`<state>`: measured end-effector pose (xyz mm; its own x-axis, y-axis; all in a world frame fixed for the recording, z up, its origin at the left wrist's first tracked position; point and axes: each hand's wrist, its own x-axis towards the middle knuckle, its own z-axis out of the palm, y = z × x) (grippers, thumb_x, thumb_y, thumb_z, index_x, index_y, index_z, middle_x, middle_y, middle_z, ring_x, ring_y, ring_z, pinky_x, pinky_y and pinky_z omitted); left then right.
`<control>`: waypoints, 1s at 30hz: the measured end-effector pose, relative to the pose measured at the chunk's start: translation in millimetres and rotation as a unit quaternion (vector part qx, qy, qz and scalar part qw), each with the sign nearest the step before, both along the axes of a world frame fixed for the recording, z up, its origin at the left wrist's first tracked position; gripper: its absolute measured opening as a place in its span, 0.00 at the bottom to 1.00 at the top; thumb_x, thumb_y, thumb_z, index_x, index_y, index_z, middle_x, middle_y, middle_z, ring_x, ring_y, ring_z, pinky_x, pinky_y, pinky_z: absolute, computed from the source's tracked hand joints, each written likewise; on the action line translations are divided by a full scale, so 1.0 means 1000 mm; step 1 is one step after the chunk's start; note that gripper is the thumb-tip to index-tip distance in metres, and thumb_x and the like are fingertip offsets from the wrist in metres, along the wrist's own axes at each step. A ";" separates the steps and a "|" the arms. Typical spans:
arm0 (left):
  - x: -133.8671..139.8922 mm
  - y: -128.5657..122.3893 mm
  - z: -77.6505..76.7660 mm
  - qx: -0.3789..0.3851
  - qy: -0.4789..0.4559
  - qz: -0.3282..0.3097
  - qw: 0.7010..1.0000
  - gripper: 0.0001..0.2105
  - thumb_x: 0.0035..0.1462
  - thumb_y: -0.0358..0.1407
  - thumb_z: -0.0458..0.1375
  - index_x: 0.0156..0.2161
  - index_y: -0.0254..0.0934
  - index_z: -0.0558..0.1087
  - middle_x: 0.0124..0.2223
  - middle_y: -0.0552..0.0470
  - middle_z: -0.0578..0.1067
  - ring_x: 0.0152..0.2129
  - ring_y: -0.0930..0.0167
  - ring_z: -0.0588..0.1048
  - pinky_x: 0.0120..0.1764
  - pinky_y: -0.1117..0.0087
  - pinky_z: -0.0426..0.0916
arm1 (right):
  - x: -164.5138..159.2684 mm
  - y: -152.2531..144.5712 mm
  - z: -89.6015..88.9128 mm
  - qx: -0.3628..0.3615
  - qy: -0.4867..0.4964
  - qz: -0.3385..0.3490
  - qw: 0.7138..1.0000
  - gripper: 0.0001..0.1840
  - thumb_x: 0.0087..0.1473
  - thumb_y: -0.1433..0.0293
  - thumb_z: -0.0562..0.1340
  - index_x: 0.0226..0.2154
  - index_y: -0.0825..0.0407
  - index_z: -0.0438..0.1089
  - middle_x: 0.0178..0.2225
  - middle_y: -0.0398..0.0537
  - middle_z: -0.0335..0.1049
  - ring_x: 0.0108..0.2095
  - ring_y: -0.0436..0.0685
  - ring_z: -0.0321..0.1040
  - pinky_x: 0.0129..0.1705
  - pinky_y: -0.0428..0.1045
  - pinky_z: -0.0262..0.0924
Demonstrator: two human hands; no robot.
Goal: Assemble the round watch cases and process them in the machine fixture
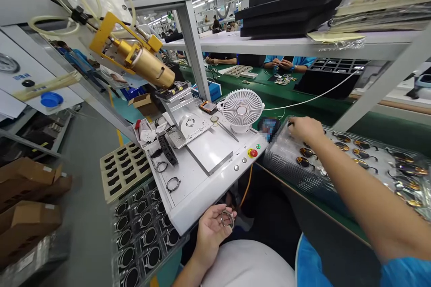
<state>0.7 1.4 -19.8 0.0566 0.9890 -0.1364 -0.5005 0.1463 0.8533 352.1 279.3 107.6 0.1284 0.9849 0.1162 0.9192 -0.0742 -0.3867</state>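
Note:
My left hand (213, 226) is palm up near my lap, below the front edge of the white machine base. Its thumb and fingers hold a round metal watch case (227, 219), an open ring. My right hand (306, 130) reaches out over the far left corner of a clear plastic tray (283, 143). Its fingers are closed, and a small dark bit shows at their tips, too little to name. In that tray lie several round parts with amber faces and dark ribbon tails (362, 153). Two thin rings (173, 184) rest on the machine base.
A press with a gold cylinder (153, 68) stands over a metal fixture (193, 128). A white fan (241, 110), tweezers (229, 131) and a red stop button (253, 153) are on the base. Trays of black round parts (144, 219) lie left. Co-workers' hands (283, 63) show across the bench.

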 end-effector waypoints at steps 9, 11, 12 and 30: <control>0.018 0.033 0.035 -0.008 -0.047 -0.131 0.990 0.27 0.39 0.35 0.80 0.48 0.39 0.79 0.44 0.45 0.83 0.44 0.61 0.83 0.49 0.63 0.75 | -0.070 -0.142 -0.038 0.036 0.329 0.267 0.905 0.13 0.63 0.67 0.61 0.43 0.50 0.81 0.38 0.51 0.79 0.28 0.56 0.76 0.31 0.50 0.72; 0.020 0.038 0.041 -0.017 -0.052 -0.151 0.987 0.30 0.38 0.36 0.80 0.50 0.40 0.79 0.50 0.43 0.81 0.43 0.61 0.83 0.47 0.63 0.75 | -0.091 -0.173 -0.049 0.062 0.370 0.328 0.867 0.11 0.65 0.69 0.60 0.40 0.49 0.81 0.37 0.50 0.78 0.30 0.55 0.76 0.30 0.48 0.71; 0.020 0.039 0.042 -0.022 -0.057 -0.164 0.985 0.33 0.37 0.37 0.81 0.51 0.40 0.79 0.53 0.42 0.80 0.42 0.61 0.84 0.46 0.64 0.76 | -0.099 -0.185 -0.053 0.072 0.371 0.343 0.860 0.11 0.65 0.70 0.60 0.39 0.49 0.80 0.36 0.49 0.78 0.31 0.55 0.75 0.32 0.48 0.71; -0.016 0.023 0.041 -0.003 -0.034 -0.105 0.994 0.43 0.38 0.43 0.80 0.61 0.33 0.72 0.42 0.39 0.85 0.45 0.55 0.83 0.51 0.57 0.74 | -0.165 -0.113 -0.029 -0.058 0.383 0.230 0.893 0.08 0.65 0.68 0.59 0.33 0.48 0.60 0.23 0.42 0.70 0.23 0.54 0.66 0.28 0.48 0.61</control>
